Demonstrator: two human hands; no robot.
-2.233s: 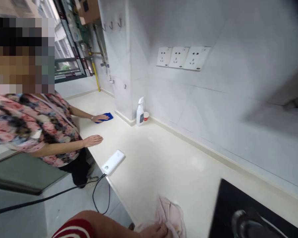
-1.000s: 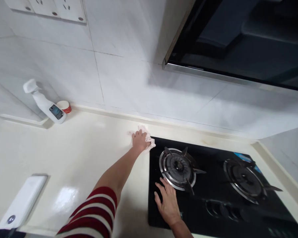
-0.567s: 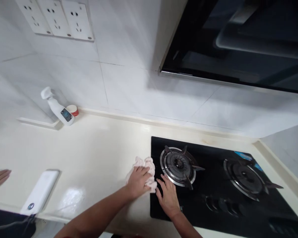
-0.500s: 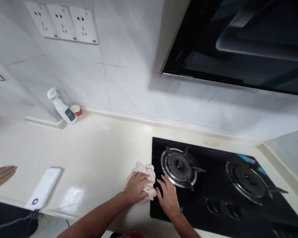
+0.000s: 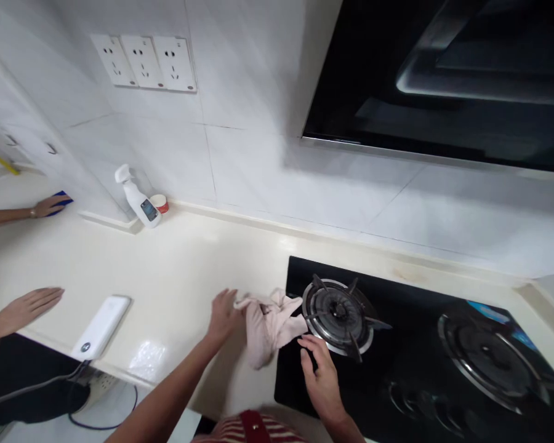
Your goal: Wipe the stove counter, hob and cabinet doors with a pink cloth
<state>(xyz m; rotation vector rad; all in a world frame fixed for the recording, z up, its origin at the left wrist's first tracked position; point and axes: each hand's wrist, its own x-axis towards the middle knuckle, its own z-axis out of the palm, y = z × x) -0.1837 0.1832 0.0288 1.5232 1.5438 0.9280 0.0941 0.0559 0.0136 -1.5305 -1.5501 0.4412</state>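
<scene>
A crumpled pale pink cloth (image 5: 266,326) hangs from my left hand (image 5: 225,317), whose fingers pinch one corner of it. The cloth spreads over the cream counter's edge beside the stove and reaches onto the black gas stove (image 5: 300,387). My right hand (image 5: 321,375) is over the left part of the stove, its fingers apart and slightly curled, holding nothing. Just beyond it is the left burner (image 5: 338,311) with its metal pan support.
A white power bank (image 5: 102,326) with a cable lies near the counter's front edge. A spray bottle (image 5: 141,200) and a red-and-white tub (image 5: 160,203) stand by the wall. At left, another person's hands (image 5: 28,309) rest on the counter, one on a blue cloth (image 5: 61,202). The range hood (image 5: 434,117) overhangs.
My left hand has moved left and raised the cloth, which was bunched under it and is now spread out. My right hand has shifted slightly. The view has turned left.
</scene>
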